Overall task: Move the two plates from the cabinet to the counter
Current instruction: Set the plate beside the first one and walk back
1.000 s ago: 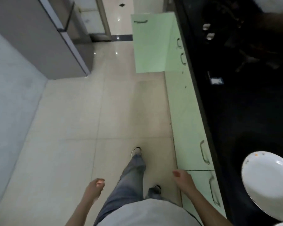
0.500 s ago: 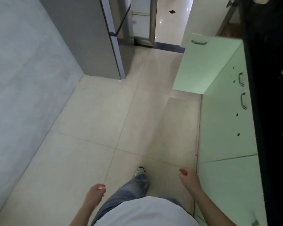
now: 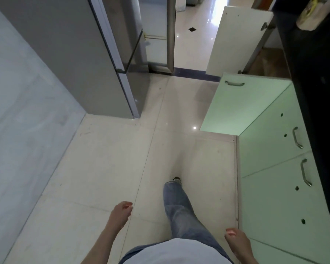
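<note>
No plate is in view now. My left hand (image 3: 121, 211) hangs over the floor tiles at lower centre, fingers loosely curled and holding nothing. My right hand (image 3: 236, 240) hangs beside the pale green lower cabinets (image 3: 274, 197), also holding nothing. An open green cabinet door (image 3: 242, 103) swings out into the aisle ahead on the right. A second open door, white (image 3: 236, 40), stands beyond it. The black counter (image 3: 316, 82) runs along the right edge above the cabinets. The cabinet interiors are hidden from here.
A grey refrigerator (image 3: 95, 60) stands ahead on the left, against a pale wall (image 3: 17, 121). A doorway with a metal frame (image 3: 171, 35) opens beyond it. The tiled floor (image 3: 107, 159) lies between fridge and cabinets. My leg in jeans (image 3: 179, 208) steps forward.
I have walked forward along the cabinets toward the open green door. The white plate on the counter has left the view. Both hands stay at my sides holding nothing.
</note>
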